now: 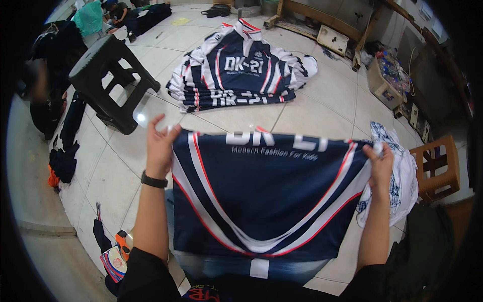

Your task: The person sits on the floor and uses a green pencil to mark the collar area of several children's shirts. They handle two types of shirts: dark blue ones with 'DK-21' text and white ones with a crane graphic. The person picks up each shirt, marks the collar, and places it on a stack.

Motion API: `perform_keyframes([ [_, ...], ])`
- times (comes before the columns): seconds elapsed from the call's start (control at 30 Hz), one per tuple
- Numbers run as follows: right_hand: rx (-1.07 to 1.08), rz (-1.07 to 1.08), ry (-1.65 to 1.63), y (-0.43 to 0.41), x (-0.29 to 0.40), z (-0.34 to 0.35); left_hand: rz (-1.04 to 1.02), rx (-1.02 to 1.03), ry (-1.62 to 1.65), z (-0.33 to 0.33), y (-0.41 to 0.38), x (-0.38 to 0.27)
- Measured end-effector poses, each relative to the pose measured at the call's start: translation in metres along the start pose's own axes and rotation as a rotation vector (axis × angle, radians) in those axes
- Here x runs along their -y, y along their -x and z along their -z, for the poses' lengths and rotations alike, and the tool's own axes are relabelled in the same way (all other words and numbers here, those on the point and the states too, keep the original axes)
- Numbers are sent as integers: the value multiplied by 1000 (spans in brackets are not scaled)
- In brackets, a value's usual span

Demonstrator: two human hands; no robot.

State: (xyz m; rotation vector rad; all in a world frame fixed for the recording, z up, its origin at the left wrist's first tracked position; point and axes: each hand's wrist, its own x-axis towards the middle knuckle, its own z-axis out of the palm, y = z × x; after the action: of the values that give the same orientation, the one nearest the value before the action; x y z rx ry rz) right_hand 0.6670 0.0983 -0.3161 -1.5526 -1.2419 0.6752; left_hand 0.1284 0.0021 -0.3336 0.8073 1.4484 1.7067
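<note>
A navy jersey [264, 188] with white and red stripes and printed lettering hangs stretched between my two hands, over my lap. My left hand [162, 147] grips its upper left corner, with a dark band on the wrist. The upper right corner is pinched in my right hand [379, 162]. A small white tag [259, 268] shows below the lower hem. Beyond it on the tiled floor lies a pile of similar jerseys [241, 68], the top one with its collar away from me.
A black plastic stool [113, 81] stands at the left, and a brown stool [439, 168] at the right beside white patterned cloth [405, 181]. A crate of bottles [386, 81] is at the upper right. Dark garments [64, 162] lie left. Another person [119, 13] sits far off.
</note>
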Motion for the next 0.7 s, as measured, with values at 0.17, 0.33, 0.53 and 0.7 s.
perform_keyframes([
  [0.17, 167, -6, -179, -89, 85, -60, -71, 5, 25, 7, -97, -58],
  [0.33, 243, 7, -406, -238, 132, -141, -187, -22, -4, 13, -266, -125],
  [0.53, 298, 290, -618, -269, 244, -214, -489, -118, -45, 11, -340, -249],
  [0.7, 40, 300, -499, -327, 180, -268, -312, 114, -170, 38, -409, -195],
])
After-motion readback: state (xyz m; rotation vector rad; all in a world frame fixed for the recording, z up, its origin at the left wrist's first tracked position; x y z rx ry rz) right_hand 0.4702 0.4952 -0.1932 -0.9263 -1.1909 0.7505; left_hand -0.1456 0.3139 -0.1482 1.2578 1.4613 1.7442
